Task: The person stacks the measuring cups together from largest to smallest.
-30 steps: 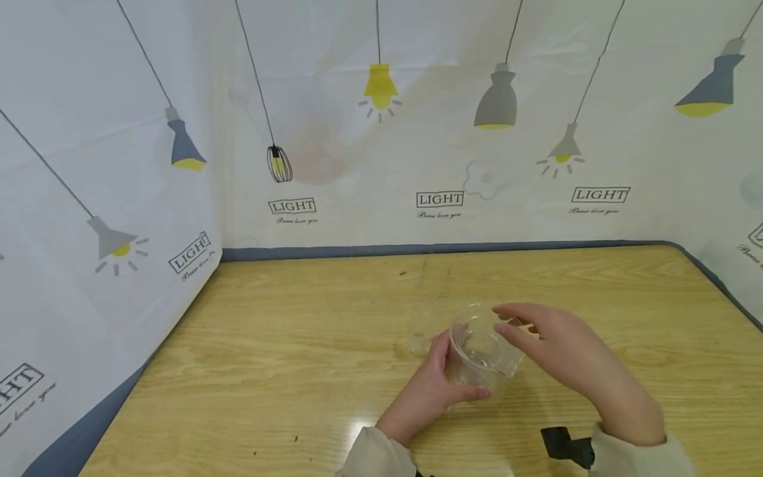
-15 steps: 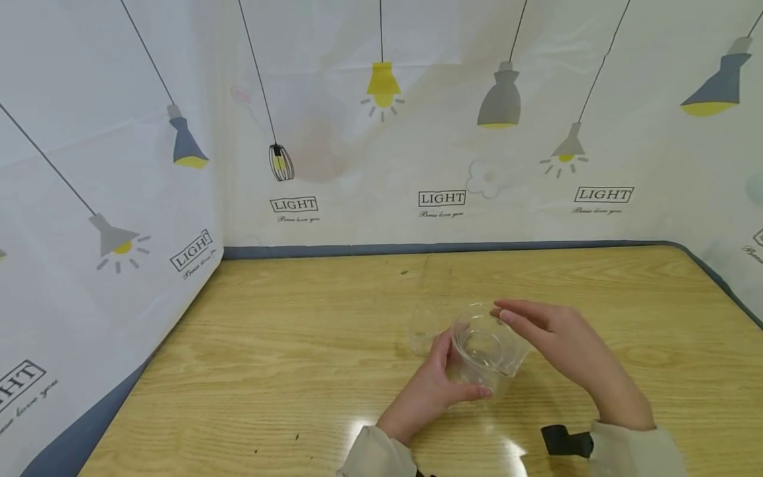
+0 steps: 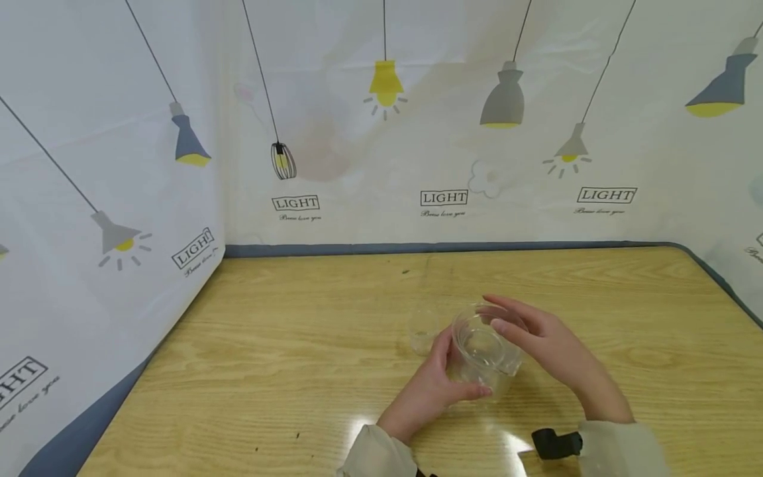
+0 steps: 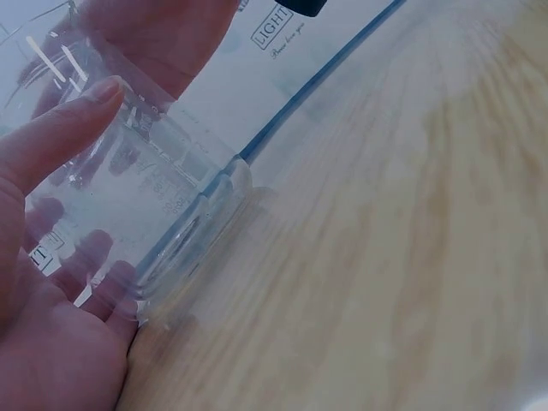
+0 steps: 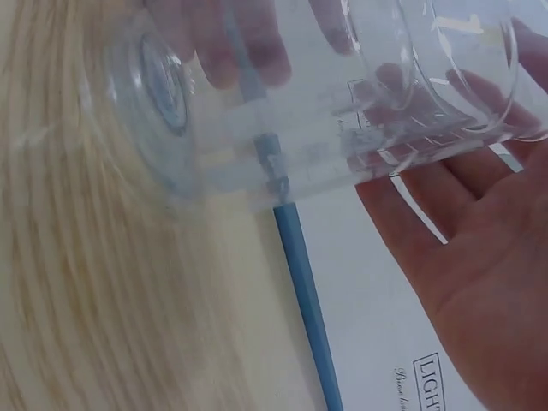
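A clear, round, see-through container is tilted above or on the table, its open rim facing me. My left hand grips it from the left, thumb across the near side and fingers on the far side. At the right of the rim is my right hand, its fingers extended along the wall and its palm off it, as the right wrist view shows. A thin transparent flap or piece juts from the container's right side; its kind is unclear. Faint markings show on the wall in the left wrist view. Another clear, round object stands behind the left hand.
The wood-grain table has a few small dark specks. A white cloth backdrop printed with lamps stands along the back and sides, with a blue band at its foot. A black camera mount sits at the right cuff.
My right hand has moved left and closer to the rim, its fingers now lying along the container's far right wall. The left hand keeps its grip. The transparent flap sticks out less.
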Available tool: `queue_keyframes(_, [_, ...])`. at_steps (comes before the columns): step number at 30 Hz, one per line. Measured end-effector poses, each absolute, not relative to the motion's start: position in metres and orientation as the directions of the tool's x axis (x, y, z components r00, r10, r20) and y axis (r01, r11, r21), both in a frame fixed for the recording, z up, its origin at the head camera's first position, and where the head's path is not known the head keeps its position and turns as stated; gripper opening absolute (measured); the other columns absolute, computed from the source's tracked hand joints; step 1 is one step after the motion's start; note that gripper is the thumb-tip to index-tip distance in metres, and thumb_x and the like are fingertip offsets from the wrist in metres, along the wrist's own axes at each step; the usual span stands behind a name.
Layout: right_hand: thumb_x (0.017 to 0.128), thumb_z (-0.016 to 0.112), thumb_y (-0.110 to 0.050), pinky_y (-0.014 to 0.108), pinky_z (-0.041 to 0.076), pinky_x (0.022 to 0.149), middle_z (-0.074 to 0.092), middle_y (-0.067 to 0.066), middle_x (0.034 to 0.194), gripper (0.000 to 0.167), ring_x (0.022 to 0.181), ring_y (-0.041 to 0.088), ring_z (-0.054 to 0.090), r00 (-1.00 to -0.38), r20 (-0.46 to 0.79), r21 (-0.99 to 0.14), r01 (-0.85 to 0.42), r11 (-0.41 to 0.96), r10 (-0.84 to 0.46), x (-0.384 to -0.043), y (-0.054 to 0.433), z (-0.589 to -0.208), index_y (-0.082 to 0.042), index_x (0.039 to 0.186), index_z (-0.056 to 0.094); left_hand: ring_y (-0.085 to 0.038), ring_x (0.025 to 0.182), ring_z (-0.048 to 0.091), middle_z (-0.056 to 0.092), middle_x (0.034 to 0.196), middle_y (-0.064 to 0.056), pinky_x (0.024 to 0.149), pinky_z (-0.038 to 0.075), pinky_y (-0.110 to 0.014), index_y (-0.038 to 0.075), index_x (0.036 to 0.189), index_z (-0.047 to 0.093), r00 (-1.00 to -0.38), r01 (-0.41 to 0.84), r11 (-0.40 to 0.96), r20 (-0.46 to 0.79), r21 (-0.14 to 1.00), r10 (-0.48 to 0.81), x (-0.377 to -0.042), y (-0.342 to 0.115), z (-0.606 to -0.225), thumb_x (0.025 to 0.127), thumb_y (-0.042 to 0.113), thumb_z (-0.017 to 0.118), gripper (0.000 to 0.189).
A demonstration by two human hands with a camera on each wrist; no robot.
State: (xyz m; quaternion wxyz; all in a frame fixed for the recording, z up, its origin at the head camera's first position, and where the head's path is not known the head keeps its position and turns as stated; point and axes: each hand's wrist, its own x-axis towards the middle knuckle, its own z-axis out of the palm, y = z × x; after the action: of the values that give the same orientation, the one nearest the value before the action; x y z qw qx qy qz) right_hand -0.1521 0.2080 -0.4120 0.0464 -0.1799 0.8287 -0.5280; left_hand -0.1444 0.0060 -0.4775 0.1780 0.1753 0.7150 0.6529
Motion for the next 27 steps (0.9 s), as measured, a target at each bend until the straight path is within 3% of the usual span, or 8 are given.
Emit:
queue_keyframes(7, [0.094, 0.046, -0.021, 0.021, 0.037, 0.089, 0.05, -0.001, 0.128, 0.039, 0.116, 0.012, 0.046, -0.917, 0.149, -0.932, -0.255, 0.258, -0.369, -0.153, 0.207, -0.416, -0.025, 0.133, 0.041, -0.005, 0.125, 0.027, 0.032, 0.134, 0.02, 0.102, 0.021, -0.04, 0.044, 0.131, 0.02, -0.877, 0.033, 0.085, -0.011, 0.996, 0.48, -0.145, 0.006, -0.478, 0.067, 0.029, 0.078, 0.088])
queue_keyframes(14, [0.089, 0.049, 0.001, 0.027, 0.035, 0.095, 0.033, 0.012, 0.14, 0.058, 0.128, 0.022, 0.03, -0.806, 0.232, -0.965, -0.259, -0.029, -0.545, -0.154, 0.216, -0.425, -0.011, 0.141, 0.025, -0.005, 0.125, 0.027, 0.032, 0.135, 0.019, 0.103, 0.02, -0.04, 0.043, 0.131, 0.021, -0.879, 0.032, 0.068, -0.004, 0.997, 0.477, -0.146, 0.006, -0.479, 0.066, 0.027, 0.079, 0.088])
queue_keyframes(20, [0.08, 0.065, -0.005, 0.03, 0.034, 0.096, 0.021, 0.011, 0.145, 0.083, 0.131, 0.021, 0.019, -0.752, 0.223, -0.975, -0.167, -0.148, -0.62, -0.157, 0.221, -0.433, -0.016, 0.144, 0.013, -0.005, 0.126, 0.027, 0.031, 0.134, 0.02, 0.103, 0.02, -0.039, 0.043, 0.131, 0.022, -0.879, 0.04, 0.062, 0.005, 0.997, 0.478, -0.146, 0.006, -0.479, 0.067, 0.024, 0.079, 0.088])
queue_keyframes(27, [0.076, 0.067, 0.003, 0.032, 0.033, 0.097, 0.012, 0.008, 0.148, 0.097, 0.133, 0.02, 0.013, -0.712, 0.202, -0.976, -0.093, -0.195, -0.672, -0.159, 0.224, -0.437, -0.021, 0.144, 0.003, -0.004, 0.124, 0.029, 0.031, 0.134, 0.021, 0.102, 0.021, -0.04, 0.045, 0.132, 0.022, -0.878, 0.037, 0.078, -0.005, 0.996, 0.478, -0.146, 0.004, -0.479, 0.068, 0.024, 0.078, 0.088])
